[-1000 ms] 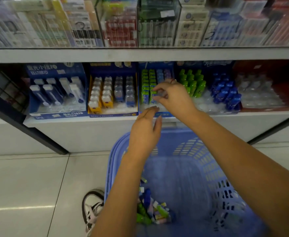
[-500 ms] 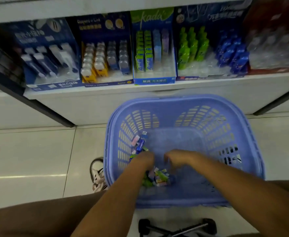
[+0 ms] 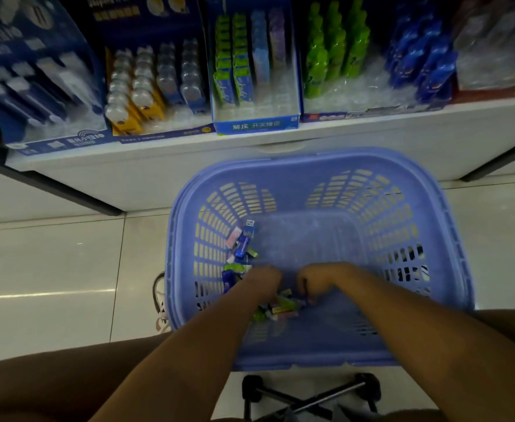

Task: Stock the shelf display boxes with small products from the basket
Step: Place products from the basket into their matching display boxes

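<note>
Head view first: where do our small products (image 3: 242, 242) lie?

— Left, strung along the basket (image 3: 311, 159) wall, pointing away from us. Our left hand (image 3: 262, 278) is nearest, fingers down among them; our right hand (image 3: 317, 281) curls beside it. We cannot tell if either holds any.

Dim, cool light; corners at 7 and 5 o'clock sink into dark shadow. A pale glare streak lies on the floor (image 3: 52, 269) at 9 o'clock. Boxes (image 3: 254, 124) at 12 o'clock are motion-blurred. The shelf (image 3: 189, 166) edge bows from wide-angle distortion.
</note>
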A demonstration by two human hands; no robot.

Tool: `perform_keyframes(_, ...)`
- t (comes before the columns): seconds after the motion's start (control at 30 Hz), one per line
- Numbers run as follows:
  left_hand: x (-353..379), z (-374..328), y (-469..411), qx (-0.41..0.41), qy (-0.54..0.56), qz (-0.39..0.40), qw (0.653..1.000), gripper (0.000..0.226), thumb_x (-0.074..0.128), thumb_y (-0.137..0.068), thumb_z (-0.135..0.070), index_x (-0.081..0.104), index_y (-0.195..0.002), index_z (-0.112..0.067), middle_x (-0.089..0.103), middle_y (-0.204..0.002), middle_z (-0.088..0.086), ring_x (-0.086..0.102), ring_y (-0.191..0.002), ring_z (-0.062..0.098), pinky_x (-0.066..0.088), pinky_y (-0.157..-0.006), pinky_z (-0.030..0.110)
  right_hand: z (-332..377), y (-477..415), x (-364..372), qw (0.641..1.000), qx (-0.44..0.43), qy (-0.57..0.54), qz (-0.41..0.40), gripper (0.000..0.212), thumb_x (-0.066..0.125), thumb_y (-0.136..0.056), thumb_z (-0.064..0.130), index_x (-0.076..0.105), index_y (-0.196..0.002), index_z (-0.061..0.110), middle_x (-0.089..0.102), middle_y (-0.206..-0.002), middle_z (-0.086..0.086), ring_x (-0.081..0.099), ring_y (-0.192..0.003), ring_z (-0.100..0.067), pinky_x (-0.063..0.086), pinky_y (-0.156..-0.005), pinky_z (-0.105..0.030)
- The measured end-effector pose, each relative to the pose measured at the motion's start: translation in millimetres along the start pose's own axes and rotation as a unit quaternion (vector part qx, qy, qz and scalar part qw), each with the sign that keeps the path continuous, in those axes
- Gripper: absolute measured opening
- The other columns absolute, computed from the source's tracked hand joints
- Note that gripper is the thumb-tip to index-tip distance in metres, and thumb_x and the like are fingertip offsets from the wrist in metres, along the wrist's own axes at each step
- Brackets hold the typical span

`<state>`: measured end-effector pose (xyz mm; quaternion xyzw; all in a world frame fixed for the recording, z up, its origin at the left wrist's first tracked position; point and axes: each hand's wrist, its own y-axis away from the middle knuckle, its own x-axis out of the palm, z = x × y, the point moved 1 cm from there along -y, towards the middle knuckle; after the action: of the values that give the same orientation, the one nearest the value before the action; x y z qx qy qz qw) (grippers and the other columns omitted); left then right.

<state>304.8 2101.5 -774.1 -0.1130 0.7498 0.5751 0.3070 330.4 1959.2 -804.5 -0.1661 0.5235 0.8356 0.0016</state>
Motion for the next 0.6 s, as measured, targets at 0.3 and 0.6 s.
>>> perform_keyframes(0.3, -15.9, 4.9, -2.3, -0.021, 0.164, -0.029, 0.986, 0.022, 0.065, -0.085, -0.019, 0.071, -0.095, 0.0, 0.066, -0.1, 0.022, 0.062, -0.095, 0.034, 0.045, -0.077, 0.034, -18.9, 55.1, -44.0, 0.944, 0.005, -0.327, -0.053, 0.026, 0.054, -0.095, 0.01, 0.055, -0.12, 0.003, 0.06, -0.082, -0.004, 0.059, -0.069, -0.011, 0.052, -0.061, -0.019)
perform_keyframes(0.6, -105.5, 62.5, 73.0, -0.068, 0.606, -0.359, 0.706, 0.021, 0.074, -0.073, -0.01, 0.054, -0.065, -0.011, 0.058, -0.061, 0.006, 0.052, -0.06, 0.015, 0.046, -0.061, 0.024, 54.1, 145.7, -126.7, 0.826, -0.219, -0.475, -0.212, 0.024, 0.055, -0.087, -0.008, 0.063, -0.1, 0.01, 0.062, -0.098, -0.006, 0.06, -0.092, -0.014, 0.052, -0.089, -0.026)
